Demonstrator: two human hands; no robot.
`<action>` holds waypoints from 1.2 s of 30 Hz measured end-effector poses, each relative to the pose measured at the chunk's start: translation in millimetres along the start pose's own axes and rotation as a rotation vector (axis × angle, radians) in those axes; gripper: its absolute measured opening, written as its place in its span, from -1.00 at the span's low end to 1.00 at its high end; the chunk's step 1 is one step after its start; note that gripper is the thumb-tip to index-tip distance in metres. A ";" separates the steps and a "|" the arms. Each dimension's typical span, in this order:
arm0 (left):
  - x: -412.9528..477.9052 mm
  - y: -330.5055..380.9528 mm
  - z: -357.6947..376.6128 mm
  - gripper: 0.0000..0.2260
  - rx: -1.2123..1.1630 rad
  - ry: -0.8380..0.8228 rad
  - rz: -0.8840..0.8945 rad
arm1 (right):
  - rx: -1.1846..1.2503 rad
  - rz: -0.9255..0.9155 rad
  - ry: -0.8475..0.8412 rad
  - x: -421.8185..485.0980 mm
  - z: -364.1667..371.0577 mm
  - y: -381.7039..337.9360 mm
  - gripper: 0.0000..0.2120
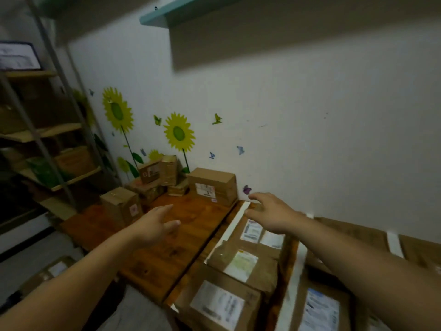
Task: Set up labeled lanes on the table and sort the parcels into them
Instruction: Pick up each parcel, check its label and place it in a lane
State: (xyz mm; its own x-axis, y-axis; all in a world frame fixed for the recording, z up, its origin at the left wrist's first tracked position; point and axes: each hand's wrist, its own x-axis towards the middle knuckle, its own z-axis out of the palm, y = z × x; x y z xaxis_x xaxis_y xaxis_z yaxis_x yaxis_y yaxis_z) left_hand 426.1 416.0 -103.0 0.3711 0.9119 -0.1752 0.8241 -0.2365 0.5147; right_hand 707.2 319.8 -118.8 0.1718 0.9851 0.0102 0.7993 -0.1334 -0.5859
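Clearly both hands are empty and spread, reaching out over the wooden counter [167, 254] toward the far wall. From the head view, the left hand [152, 225] hovers flat above a bare stretch of wood, fingers loosely apart, gripping nothing. The right hand [269, 213] stretches further, fingers open, above the far end of a white tape strip [236, 220] that runs from near to far across the counter (a lane divider, I would judge).

Right of that strip, flat parcels lie in a row with labels facing up: a near one [214, 304], a crumpled brown one [241, 263] behind it, and a further one [260, 232] partly under the right wrist. A second white strip [296, 278] marks off another lane further right, with more parcels.

Left of the first strip the wood is mostly open, and unsorted boxes crowd the far-left corner, among them a big box [214, 185] against the wall and an upright box [121, 206] nearer the edge. That pile seems the likely goal of the reach.
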 end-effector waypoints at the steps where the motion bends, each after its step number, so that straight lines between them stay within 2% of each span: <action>1: 17.2 -9.4 -10.9 -0.43 0.004 0.006 -0.019 | 0.012 -0.003 -0.014 22.1 7.0 -7.9 -0.39; 11: 147.3 -117.6 -109.7 -0.41 -0.018 0.035 -0.082 | 0.031 -0.054 -0.101 205.7 79.3 -102.9 -0.38; 17: 218.4 -215.5 -166.2 -0.43 0.027 0.028 -0.060 | -0.025 0.012 -0.093 288.9 154.2 -173.7 -0.39; 24: 280.8 -331.7 -257.3 -0.44 0.032 -0.073 -0.047 | 0.007 0.112 -0.136 364.4 229.9 -253.8 -0.38; 28: 328.1 -354.5 -282.5 -0.56 -0.085 -0.064 -0.031 | -0.010 0.137 -0.121 406.2 245.2 -274.2 -0.39; 32: 381.7 -369.5 -286.0 -0.48 -0.031 -0.128 0.003 | 0.013 0.169 -0.089 457.5 252.2 -276.3 -0.40; 36: 446.5 -362.5 -286.9 -0.49 -0.028 -0.151 0.081 | 0.031 0.207 -0.047 519.7 260.7 -271.6 -0.37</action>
State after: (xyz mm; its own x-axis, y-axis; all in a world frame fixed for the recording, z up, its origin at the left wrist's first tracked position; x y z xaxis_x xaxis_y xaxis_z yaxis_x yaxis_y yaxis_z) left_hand 170.4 1005.1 -127.0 0.4977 0.8289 -0.2554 0.7773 -0.2957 0.5553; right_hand 429.3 896.3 -165.7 0.3026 0.9411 -0.1505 0.7313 -0.3306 -0.5966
